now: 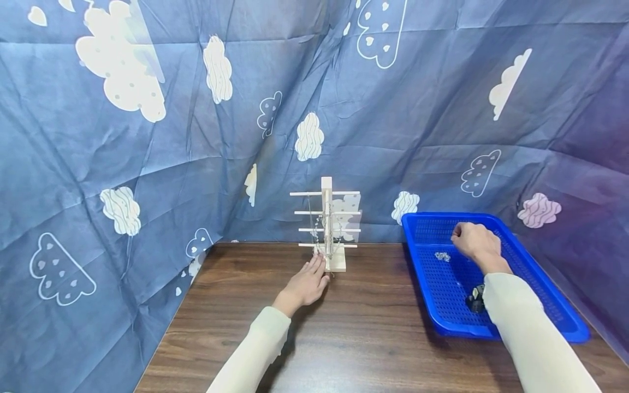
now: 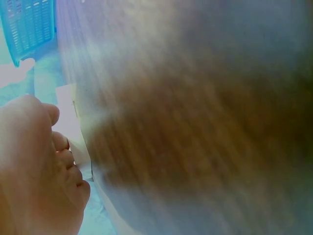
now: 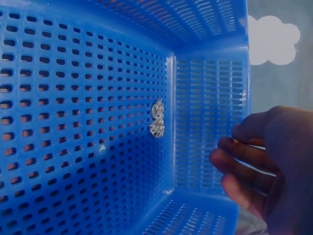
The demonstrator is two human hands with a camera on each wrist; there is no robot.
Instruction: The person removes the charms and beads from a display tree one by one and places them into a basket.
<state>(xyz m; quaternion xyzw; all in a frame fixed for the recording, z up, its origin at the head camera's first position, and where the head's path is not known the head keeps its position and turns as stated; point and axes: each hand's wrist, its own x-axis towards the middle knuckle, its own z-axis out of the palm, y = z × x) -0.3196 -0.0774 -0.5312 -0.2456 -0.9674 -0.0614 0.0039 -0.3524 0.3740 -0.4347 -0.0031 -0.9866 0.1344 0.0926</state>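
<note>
My left hand (image 1: 306,282) reaches to the foot of a pale wooden jewelry stand (image 1: 326,185), its nearly straight fingers right at the base (image 1: 338,263). Thin necklaces (image 1: 318,226) hang from the stand's crossbars. In the left wrist view, the left hand (image 2: 36,166) overlaps the pale wood. Over the far part of a blue plastic basket (image 1: 421,289) hovers my right hand (image 1: 478,240), with nothing visible in its fingers. The right wrist view shows those fingers (image 3: 244,166) loosely bent and spaced apart. A small heap of silvery chain (image 3: 157,120) lies on the basket floor.
A dark wooden table (image 1: 363,327) carries the stand and the basket. Behind them hangs a blue cloth (image 1: 275,164) with white cloud prints. A small black device (image 1: 475,298) shows beside the right sleeve, over the basket.
</note>
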